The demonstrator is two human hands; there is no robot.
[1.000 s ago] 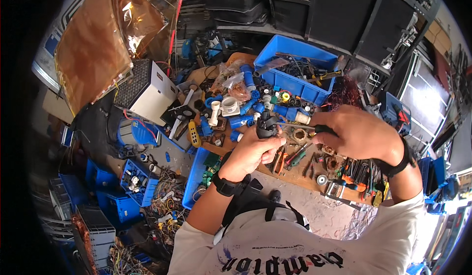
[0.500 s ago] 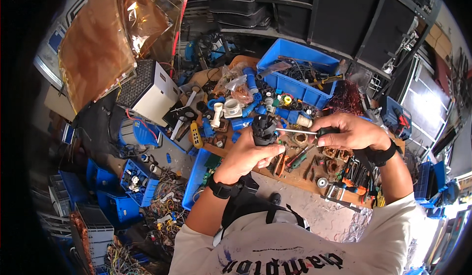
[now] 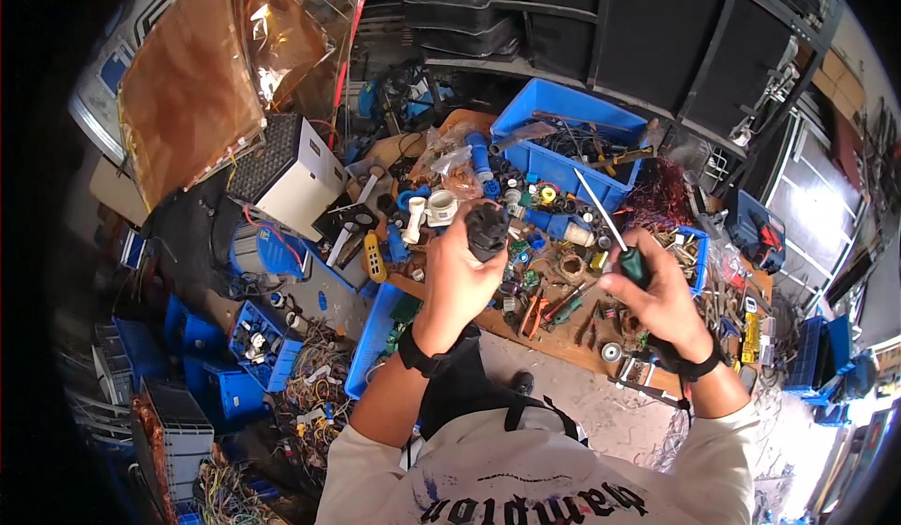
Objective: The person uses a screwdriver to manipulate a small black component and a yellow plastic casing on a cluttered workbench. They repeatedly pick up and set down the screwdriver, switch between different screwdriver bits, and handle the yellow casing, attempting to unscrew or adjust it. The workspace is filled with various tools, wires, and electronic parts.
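Observation:
My left hand [image 3: 462,272] is wrapped round a black, roughly cylindrical plastic part [image 3: 487,230], held above the workbench. Its exact kind I cannot make out; the end that faces up looks ridged. In my right hand [image 3: 654,290] is a screwdriver [image 3: 633,260], gripped by its dark green handle, with its long silver shaft slanting up and to the left. The screwdriver's tip is apart from the black part. Below the hands, orange-handled pliers [image 3: 535,314] and a green-and-red hand tool [image 3: 567,308] lie on the bench.
Blue and white pipe fittings [image 3: 441,208] crowd the bench beyond my left hand. A large blue crate [image 3: 574,170] of tools stands at the back, beside tangled copper wire [image 3: 663,192]. A smaller blue bin [image 3: 698,260] holds metal pieces. Tangled cables [image 3: 328,375] cover the floor at left.
The screwdriver has swung away from the black part, its shaft now pointing up instead of left. My left hand has turned the part and shifted slightly left and up.

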